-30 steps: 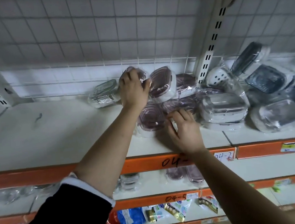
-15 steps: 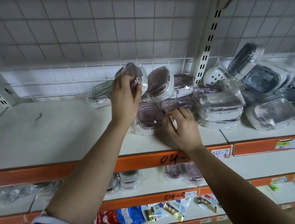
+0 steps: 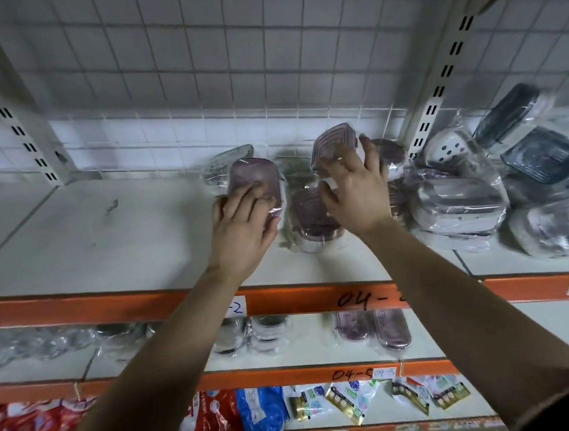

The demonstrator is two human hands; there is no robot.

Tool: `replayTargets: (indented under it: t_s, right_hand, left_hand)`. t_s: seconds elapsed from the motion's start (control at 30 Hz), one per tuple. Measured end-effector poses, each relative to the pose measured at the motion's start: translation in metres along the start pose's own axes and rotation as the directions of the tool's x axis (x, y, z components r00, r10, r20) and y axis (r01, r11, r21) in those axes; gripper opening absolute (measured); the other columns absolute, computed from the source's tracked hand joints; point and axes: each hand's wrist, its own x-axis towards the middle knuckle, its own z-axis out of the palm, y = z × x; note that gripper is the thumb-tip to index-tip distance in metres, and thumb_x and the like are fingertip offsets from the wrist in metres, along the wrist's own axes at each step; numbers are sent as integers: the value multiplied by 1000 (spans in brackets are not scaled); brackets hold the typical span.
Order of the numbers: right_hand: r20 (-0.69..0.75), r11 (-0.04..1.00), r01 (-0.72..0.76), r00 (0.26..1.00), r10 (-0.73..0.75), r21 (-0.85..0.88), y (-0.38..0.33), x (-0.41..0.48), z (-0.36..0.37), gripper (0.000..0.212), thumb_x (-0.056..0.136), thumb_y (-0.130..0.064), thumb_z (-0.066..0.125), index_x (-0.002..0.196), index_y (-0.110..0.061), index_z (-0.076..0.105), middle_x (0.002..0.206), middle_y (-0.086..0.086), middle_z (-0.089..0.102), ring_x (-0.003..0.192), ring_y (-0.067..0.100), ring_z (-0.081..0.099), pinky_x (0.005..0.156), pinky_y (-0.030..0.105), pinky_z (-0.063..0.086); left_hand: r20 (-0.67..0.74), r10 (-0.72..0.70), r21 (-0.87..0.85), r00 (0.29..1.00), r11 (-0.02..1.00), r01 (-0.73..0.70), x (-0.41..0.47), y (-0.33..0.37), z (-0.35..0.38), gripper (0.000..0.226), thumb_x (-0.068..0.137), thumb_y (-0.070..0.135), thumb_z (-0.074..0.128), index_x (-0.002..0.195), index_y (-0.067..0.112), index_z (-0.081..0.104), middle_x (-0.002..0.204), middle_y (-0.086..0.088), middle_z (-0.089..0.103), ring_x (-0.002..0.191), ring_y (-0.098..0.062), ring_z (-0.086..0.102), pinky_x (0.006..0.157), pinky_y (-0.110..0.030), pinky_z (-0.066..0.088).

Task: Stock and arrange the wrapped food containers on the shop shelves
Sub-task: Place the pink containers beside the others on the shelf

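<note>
On the top shelf (image 3: 107, 251) stand several plastic-wrapped food containers with purple lids. My left hand (image 3: 243, 229) holds one purple-lidded container (image 3: 256, 180) by its near end, left of the group. My right hand (image 3: 356, 191) reaches over the group, and its fingers curl round a tilted purple-lidded container (image 3: 333, 142) at the back. Between my hands a third purple-lidded container (image 3: 310, 216) lies flat on the shelf. Behind my left hand's container leans a clear grey-lidded container (image 3: 226, 160).
A heap of wrapped grey and white containers (image 3: 457, 200) fills the shelf to the right, past the slotted upright (image 3: 437, 92). The lower shelf (image 3: 323, 356) holds more wrapped containers (image 3: 389, 330). Snack bags (image 3: 225, 423) lie on the bottom shelf.
My left hand has drawn its container left and down, away from the back row. My right hand has left the front container and risen to grip the tilted one at the back.
</note>
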Motion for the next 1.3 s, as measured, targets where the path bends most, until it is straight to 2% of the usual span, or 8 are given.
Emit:
replayTargets:
  t_s: [0.17,0.23,0.4,0.6,0.83,0.97,1.1,1.3]
  right_hand:
    - [188,979,-143,967,170,-148,5,27,10,63,85,-49,64,139,-23,45,148,10,34,133,46,29,104,58,36]
    - [184,973,-142,967,176,-183,8,29,15,67,83,-50,67,138,-21,41,147,10,34,128,44,35,100,57,41]
    - [69,971,-154,983,170,-185,12,30,16,55,88,-44,64,131,-17,46,144,11,39,117,42,44,93,53,42]
    - [-125,972,-140,979,164,186,12,2,-9,41,86,-41,67,116,-13,62,122,14,55,105,40,52,81,42,47]
    - [-213,903,-127,950,230,410,24,-72,-36,32,88,-33,69,109,-10,64,103,10,62,95,33,59,78,46,51]
    - [-169,877,-105,964,206,469,46,-106,-54,33,88,-33,71,108,-8,65,104,11,62,96,33,62,78,47,53]
    - [-210,862,-71,957,202,503,73,-145,-80,42,88,-35,70,121,-10,63,115,9,61,102,30,63,87,42,53]
    - [-271,863,-16,946,176,504,120,-211,-116,42,88,-38,68,119,-9,69,117,10,61,100,24,64,80,35,55]
  left_hand:
    - [-31,-28,-31,999,999,27,1,-2,2,28,92,31,53,98,8,67,122,-9,65,121,-26,52,92,-46,46]
    - [-46,-50,-53,998,997,48,1,-5,3,27,92,31,53,99,8,66,124,-9,65,123,-25,48,93,-47,45]
    - [-31,-56,-79,998,995,53,0,-7,6,28,93,32,52,103,9,66,126,-8,63,124,-24,47,94,-47,44]
    - [-34,-31,-83,999,996,28,-1,-8,-3,30,94,31,54,106,6,65,127,-8,62,125,-26,49,95,-47,42]
    - [-103,-61,-152,993,987,45,-8,33,-24,26,93,28,57,104,6,65,127,-8,63,124,-27,51,97,-45,40]
    - [-98,-63,-160,993,986,47,-18,77,-34,29,94,28,55,105,4,66,128,-9,62,125,-28,51,99,-47,40]
    - [-111,-104,-159,988,984,85,-31,129,-42,28,93,28,57,105,4,65,128,-9,62,125,-28,51,99,-48,40]
    - [-64,-78,-155,995,986,68,-61,220,-54,31,93,29,56,105,3,65,131,-10,61,125,-30,52,99,-46,40]
